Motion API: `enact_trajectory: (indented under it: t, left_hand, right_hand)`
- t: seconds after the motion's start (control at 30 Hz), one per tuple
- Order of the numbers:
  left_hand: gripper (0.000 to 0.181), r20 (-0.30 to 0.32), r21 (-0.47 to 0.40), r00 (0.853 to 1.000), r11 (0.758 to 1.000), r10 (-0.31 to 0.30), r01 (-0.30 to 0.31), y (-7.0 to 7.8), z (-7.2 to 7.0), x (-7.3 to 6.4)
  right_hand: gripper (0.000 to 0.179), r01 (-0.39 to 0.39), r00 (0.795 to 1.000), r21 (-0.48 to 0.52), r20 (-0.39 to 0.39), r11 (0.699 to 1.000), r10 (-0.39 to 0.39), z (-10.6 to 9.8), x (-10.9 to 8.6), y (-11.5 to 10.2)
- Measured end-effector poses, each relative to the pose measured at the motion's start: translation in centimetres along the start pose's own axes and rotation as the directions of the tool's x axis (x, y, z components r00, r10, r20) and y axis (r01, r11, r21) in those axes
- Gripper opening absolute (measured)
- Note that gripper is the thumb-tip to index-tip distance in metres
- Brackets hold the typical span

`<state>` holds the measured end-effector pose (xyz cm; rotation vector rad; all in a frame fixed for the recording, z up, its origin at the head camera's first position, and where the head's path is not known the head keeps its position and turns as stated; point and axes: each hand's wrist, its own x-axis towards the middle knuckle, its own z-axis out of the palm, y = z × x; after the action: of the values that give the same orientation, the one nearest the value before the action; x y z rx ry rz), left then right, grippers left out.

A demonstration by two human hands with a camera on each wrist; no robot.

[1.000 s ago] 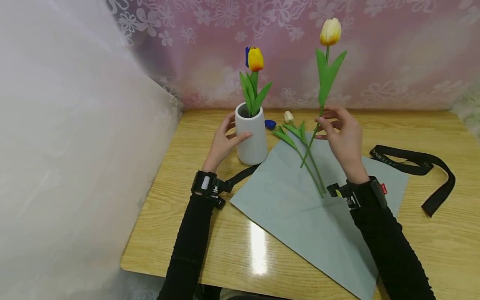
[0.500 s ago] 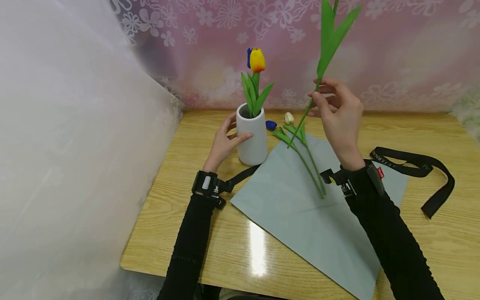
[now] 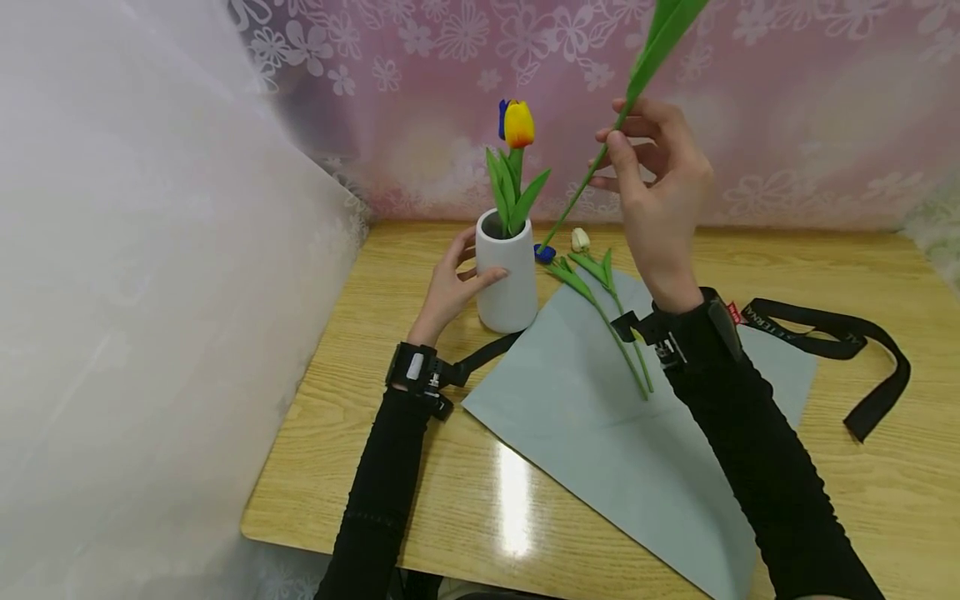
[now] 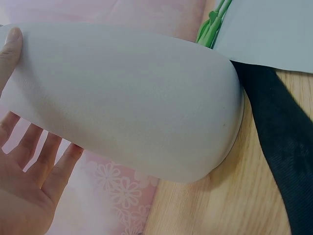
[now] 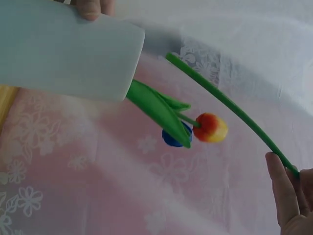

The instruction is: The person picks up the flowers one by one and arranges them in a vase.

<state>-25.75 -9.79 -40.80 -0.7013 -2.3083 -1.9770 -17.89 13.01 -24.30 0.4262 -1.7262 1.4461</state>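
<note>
My left hand (image 3: pixel 446 292) holds the white vase (image 3: pixel 507 287) upright on the table, thumb in front, fingers round its far side. A yellow-orange tulip (image 3: pixel 519 125) and a blue tulip (image 3: pixel 503 118) stand in the vase, their lower stems hidden inside. Up to the right, my right hand (image 3: pixel 663 187) pinches the green stem of a tulip (image 3: pixel 573 200). That stem slants, its lower end apart from the vase in the right wrist view; the bloom is outside the head view. Another blue tulip (image 3: pixel 545 253) and a white tulip (image 3: pixel 581 240) lie right of the vase.
Grey-green wrapping paper (image 3: pixel 637 467) lies across the table under the loose stems. A black ribbon (image 3: pixel 892 383) with lettering loops at the right. Near the vase's base runs a black strip (image 4: pixel 274 137). A pink floral curtain (image 3: pixel 420 150) hangs behind the table.
My right hand has risen and shifted left with the tulip, whose bloom has left the head view and whose stem now slants more. The left hand still holds the vase in place.
</note>
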Motion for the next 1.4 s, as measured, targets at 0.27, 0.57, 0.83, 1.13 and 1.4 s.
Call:
enact_trajectory:
  t: [0.27, 0.57, 0.83, 1.13, 1.4]
  left_hand:
    - [0.072, 0.002, 0.008, 1.0, 1.0, 0.007, -0.007, -0.1, 0.0, 0.1]
    - [0.071, 0.023, 0.005, 0.999, 0.999, -0.032, 0.032, 2.7, 0.2, -0.7]
    - [0.073, 0.007, 0.01, 1.0, 1.0, -0.028, 0.028, 0.3, 0.1, 0.1]
    - [0.07, 0.006, 0.01, 1.0, 1.0, 0.012, -0.012, 0.0, -0.1, 0.0]
    - [0.072, 0.008, 0.014, 1.0, 1.0, 0.014, -0.014, 0.0, -0.1, -0.1]
  right_hand:
    - [0.023, 0.074, 0.997, 0.042, -0.008, 0.996, -0.074, 2.7, 0.7, 0.0]
    - [0.027, 0.054, 0.987, -0.017, 0.149, 0.998, -0.051, 4.7, -0.2, 2.0]
    - [0.028, 0.032, 0.966, -0.174, 0.256, 0.984, 0.014, 5.8, -1.7, 3.6]
    - [0.027, 0.033, 0.941, -0.287, 0.332, 0.957, 0.067, 6.5, -2.9, 4.9]
    - [0.026, 0.025, 0.922, -0.334, 0.372, 0.942, 0.107, 6.7, -3.6, 5.4]
